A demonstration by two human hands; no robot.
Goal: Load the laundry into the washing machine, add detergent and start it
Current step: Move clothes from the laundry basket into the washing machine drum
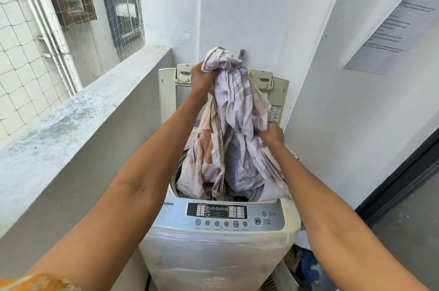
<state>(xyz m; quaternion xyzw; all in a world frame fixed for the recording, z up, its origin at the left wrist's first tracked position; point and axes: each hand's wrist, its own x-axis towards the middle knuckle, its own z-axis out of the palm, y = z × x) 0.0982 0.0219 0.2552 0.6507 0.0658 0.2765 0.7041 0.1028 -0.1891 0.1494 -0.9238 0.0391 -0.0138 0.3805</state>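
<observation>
So this is the loading step, no question. Starting out left of the hands there's the grey concrete ledge [78,110] running along under the netted window — nothing to do with the job. Then the left hand [203,77], up high over the back of the tub, fingers curled tight round the bunched top of a big pale lilac-and-tan striped cotton sheet [234,129]. The sheet hangs down from that fist and its bottom end is already spilling into the open drum of the white top-loading washing machine [213,250], whose lid [275,84] stands up behind both hands.

Further right and lower, the right hand [273,135] is clamped on a fold at the sheet's side, fingers buried in the cloth, so both are gripping the same piece. Below the hands is the grey control panel [237,216] with the start button untouched, I'd guess.

Next move, as I read it: lower the left fist, let go, and push the bulk down so nothing drapes over the rim — some fabric seems to sit over the right edge. No detergent in sight.
</observation>
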